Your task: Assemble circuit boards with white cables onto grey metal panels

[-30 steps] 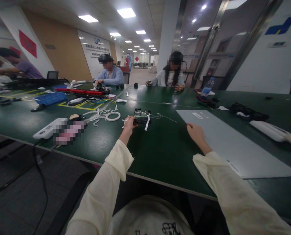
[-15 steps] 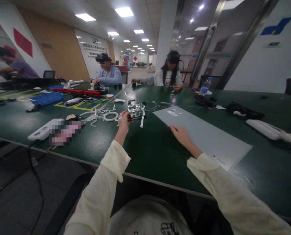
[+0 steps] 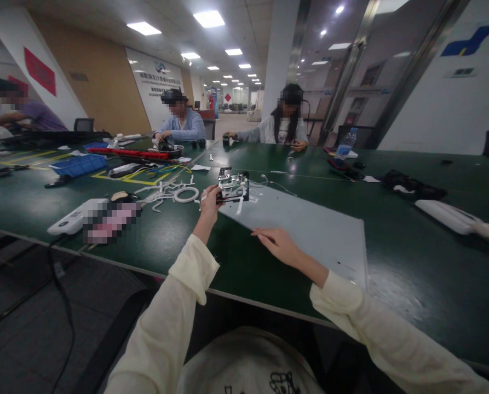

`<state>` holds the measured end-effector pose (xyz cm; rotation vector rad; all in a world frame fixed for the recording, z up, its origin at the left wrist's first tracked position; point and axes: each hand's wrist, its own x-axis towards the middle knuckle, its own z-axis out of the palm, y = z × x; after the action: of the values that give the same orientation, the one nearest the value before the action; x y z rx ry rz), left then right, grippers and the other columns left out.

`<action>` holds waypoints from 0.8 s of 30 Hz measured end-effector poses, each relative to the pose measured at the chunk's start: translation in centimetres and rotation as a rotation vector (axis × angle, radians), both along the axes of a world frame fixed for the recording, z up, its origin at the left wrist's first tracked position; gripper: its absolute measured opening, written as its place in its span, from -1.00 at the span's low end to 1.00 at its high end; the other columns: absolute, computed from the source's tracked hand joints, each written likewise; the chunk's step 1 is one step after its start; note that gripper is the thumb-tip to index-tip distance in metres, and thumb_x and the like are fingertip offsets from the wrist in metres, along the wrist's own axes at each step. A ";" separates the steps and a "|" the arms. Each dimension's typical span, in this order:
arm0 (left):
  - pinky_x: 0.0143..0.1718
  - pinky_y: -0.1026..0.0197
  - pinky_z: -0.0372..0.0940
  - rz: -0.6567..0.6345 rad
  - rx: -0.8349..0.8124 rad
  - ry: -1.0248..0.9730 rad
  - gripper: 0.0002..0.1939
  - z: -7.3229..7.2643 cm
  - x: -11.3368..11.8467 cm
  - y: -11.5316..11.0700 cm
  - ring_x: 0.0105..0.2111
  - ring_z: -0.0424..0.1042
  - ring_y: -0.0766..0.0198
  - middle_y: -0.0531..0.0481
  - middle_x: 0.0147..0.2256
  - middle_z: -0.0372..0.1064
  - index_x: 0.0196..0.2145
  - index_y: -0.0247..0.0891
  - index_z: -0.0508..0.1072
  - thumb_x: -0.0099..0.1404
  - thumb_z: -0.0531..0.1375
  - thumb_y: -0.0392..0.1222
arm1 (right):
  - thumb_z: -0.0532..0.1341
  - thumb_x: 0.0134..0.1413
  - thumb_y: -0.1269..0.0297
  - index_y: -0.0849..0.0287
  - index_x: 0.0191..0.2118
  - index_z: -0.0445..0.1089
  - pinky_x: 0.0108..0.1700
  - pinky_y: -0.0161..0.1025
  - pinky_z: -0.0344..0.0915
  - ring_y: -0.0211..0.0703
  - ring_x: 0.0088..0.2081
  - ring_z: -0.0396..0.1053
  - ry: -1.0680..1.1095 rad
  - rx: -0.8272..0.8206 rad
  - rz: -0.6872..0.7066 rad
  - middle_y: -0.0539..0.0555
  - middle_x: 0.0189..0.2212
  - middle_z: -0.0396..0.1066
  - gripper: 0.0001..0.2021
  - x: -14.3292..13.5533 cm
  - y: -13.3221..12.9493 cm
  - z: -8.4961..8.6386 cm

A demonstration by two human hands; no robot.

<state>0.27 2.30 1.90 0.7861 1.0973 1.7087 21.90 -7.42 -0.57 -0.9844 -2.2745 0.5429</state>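
My left hand (image 3: 210, 203) is closed on the left side of a silver and black mechanical assembly (image 3: 233, 187). A white ribbon strip hangs from the assembly's front, and a thin cable trails off to its right. My right hand (image 3: 279, 244) pinches the near edge of a flat grey panel (image 3: 322, 227). The panel lies on the dark green table (image 3: 236, 268), and its far left part passes beneath the held assembly. A white label on the panel shows just right of the assembly.
White looped cables (image 3: 185, 194) lie to the left, beside a white power strip (image 3: 78, 216). Farther off stand a blue bin (image 3: 78, 165) and a water bottle (image 3: 346, 143). Two people sit across the table. A white device (image 3: 445, 216) rests at the right.
My right hand has moved left and slightly nearer, and the grey panel has slid and turned left with it, reaching under the assembly. My left hand and the assembly have barely shifted.
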 end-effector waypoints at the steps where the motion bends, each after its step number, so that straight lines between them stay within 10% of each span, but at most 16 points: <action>1: -0.66 0.41 0.11 -0.010 -0.003 0.001 -0.73 0.1 0.1 0.0 -0.64 0.28 0.44 0.12 -0.52 0.29 -0.25 -0.22 0.36 0.02 0.17 -0.20 | -0.04 0.21 0.21 0.15 -0.13 0.44 0.04 -0.07 0.22 -0.10 -0.05 0.36 -0.006 0.005 0.030 0.10 -0.07 0.40 -0.66 -0.2 -0.2 0.1; 24: -0.62 0.38 0.20 -0.234 -0.091 0.210 -0.81 -1.3 2.6 -1.2 -0.60 0.35 0.37 0.11 -0.54 0.32 -0.27 -0.23 0.36 0.10 0.15 -0.24 | 0.03 0.16 0.30 0.15 -0.09 0.41 0.05 -0.16 0.23 -0.19 -0.02 0.33 -0.070 0.066 0.309 0.10 -0.06 0.39 -0.72 -1.3 -1.6 0.5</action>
<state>2.83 1.12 0.60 1.0111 1.1657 1.3945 20.57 -9.02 -0.05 -0.6313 -2.5078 0.5638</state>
